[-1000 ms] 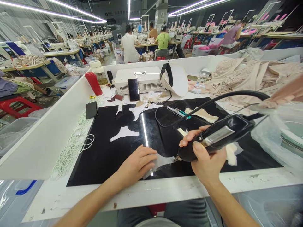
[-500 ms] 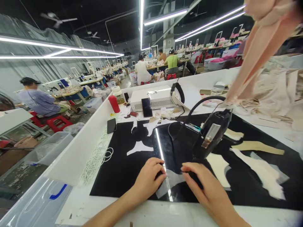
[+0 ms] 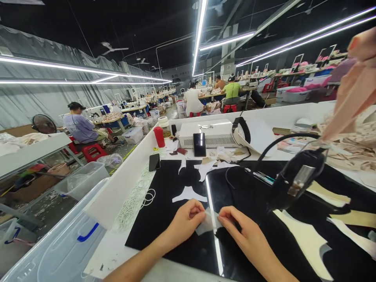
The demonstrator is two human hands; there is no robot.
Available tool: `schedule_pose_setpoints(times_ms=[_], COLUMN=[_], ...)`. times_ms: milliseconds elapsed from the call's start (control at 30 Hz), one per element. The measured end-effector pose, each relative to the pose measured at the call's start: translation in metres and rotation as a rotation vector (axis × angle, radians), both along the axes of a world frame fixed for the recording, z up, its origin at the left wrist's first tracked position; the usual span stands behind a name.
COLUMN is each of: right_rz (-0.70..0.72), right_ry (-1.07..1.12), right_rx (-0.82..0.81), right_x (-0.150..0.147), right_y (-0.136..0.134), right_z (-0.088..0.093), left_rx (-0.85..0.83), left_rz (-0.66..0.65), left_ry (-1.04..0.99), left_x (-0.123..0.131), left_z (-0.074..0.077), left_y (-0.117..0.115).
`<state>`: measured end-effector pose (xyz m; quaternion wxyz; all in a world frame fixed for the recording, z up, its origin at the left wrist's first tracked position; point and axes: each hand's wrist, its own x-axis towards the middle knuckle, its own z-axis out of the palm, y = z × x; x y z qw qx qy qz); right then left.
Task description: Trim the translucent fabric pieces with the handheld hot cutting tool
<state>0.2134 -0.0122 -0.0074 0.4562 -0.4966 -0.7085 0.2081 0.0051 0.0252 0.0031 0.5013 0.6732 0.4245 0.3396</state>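
Note:
Between my two hands is a small piece of sheer, whitish translucent material point(image 3: 207, 224), lifted a little off the black work mat point(image 3: 164, 231). My left hand point(image 3: 188, 220) pinches its left edge between thumb and fingers. At the right edge, the fingertips of my right hand point(image 3: 242, 229) are pinched on it too. Just beyond my left hand lies a white curved cut piece point(image 3: 189, 193) on the mat. To the right of my right hand are a cream cut piece point(image 3: 304, 237) and, above it, a black corded device point(image 3: 289, 182) with a metal plate.
Pale elastic loops point(image 3: 133, 203) lie along the left wall. Behind the mat stand a white vented box point(image 3: 211, 133), a phone point(image 3: 199, 144) and a red container point(image 3: 159, 137). Peach fabric point(image 3: 349, 98) hangs at right. Tweezers point(image 3: 264, 177) rest near the device's cable. Co-workers sit farther off.
My hands have come closer together, and the sheer piece is now raised between them, where it was flatter on the mat. The view has swung left, shifting everything rightward.

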Motion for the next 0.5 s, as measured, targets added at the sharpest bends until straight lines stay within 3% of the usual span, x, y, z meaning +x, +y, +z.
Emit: schedule_pose_setpoints(times_ms=[133, 300, 500], right_rz=[-0.012, -0.043, -0.072], right_ry=[-0.005, -0.067, -0.131], right_rx=[0.028, 0.046, 0.126], right_x=[-0.023, -0.047, -0.058], right_y=[0.028, 0.06, 0.082], right_z=[0.002, -0.003, -0.022], left_rx=[0.035, 0.191, 0.449], left_rz=[0.093, 0.201, 0.235], left_ry=[0.001, 0.155, 0.412], left_x=[-0.014, -0.028, -0.035], left_z=[-0.001, 0.003, 0.0], left_y=[0.023, 0.052, 0.06])
